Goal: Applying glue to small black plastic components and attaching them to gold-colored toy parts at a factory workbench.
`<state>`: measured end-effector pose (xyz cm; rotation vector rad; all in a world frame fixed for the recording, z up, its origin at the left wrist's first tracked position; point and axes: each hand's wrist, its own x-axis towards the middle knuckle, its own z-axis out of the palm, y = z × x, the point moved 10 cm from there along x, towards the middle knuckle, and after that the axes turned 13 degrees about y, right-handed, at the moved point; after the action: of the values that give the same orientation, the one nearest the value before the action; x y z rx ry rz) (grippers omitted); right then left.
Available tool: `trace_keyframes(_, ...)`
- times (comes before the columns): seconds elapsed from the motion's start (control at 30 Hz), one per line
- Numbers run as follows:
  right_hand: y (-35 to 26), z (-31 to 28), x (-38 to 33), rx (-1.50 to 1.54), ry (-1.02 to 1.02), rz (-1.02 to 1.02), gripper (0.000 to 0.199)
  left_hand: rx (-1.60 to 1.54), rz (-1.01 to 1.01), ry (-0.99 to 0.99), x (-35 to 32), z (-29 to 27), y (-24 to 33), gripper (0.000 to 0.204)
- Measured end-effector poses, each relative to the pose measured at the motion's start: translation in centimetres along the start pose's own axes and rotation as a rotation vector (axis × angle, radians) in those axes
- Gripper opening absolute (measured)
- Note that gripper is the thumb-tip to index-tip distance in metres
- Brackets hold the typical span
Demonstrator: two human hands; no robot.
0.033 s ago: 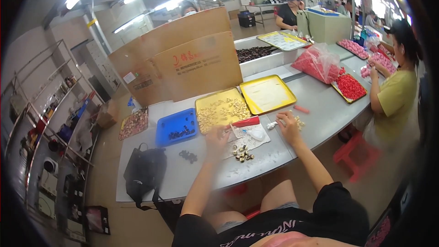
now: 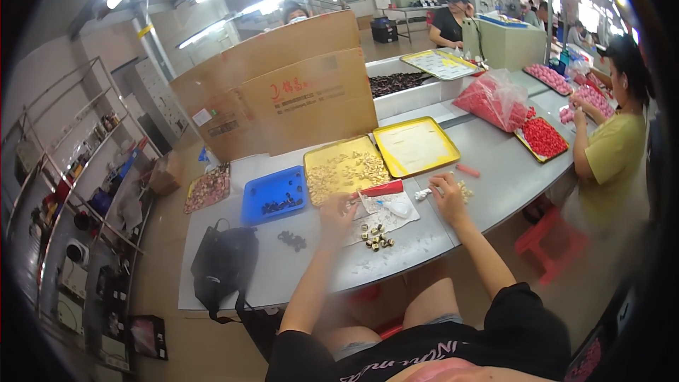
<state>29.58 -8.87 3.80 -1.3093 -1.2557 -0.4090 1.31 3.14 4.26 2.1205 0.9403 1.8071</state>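
A black bag (image 2: 225,258) lies at far left. The blue tray (image 2: 264,189) and yellow tray (image 2: 353,145) stand beyond the forearms, presumably for reach. The left hand (image 2: 337,212), fingers curled, is at the red strip (image 2: 382,189); grip cannot be told. Gold-and-dark pieces (image 2: 380,242) lie by the white sheet (image 2: 401,222). The right hand (image 2: 446,194), fingers bent, is beside a crumpled white item (image 2: 421,194); pinch cannot be confirmed. The desk's (image 2: 424,242) near edge passes beneath both forearms; sideways room appears greater rightward.
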Motion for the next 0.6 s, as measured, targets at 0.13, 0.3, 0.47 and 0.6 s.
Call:
trace_keyframes(0.13, 0.3, 0.0, 0.0, -0.025, -0.017, 0.030, 0.017, -0.039, -0.043, -0.008, 0.3, 0.0, 0.8, 0.029)
trace_keyframes(0.3, 0.1, 0.7, 0.0, -0.012, -0.025, 0.046, 0.016, -0.088, -0.111, -0.061, 0.2, 0.0, 0.7, 0.029)
trace_keyframes(0.47, -0.1, 0.5, 0.1, 0.000, -0.061, 0.052, 0.014, -0.072, -0.054, -0.084, -0.1, 0.6, 0.6, 0.030)
trace_keyframes(0.6, -1.8, 1.5, 1.1, 0.058, -0.094, 0.053, 0.013, -0.087, -0.102, -0.129, -0.4, 0.8, 1.0, 0.033)
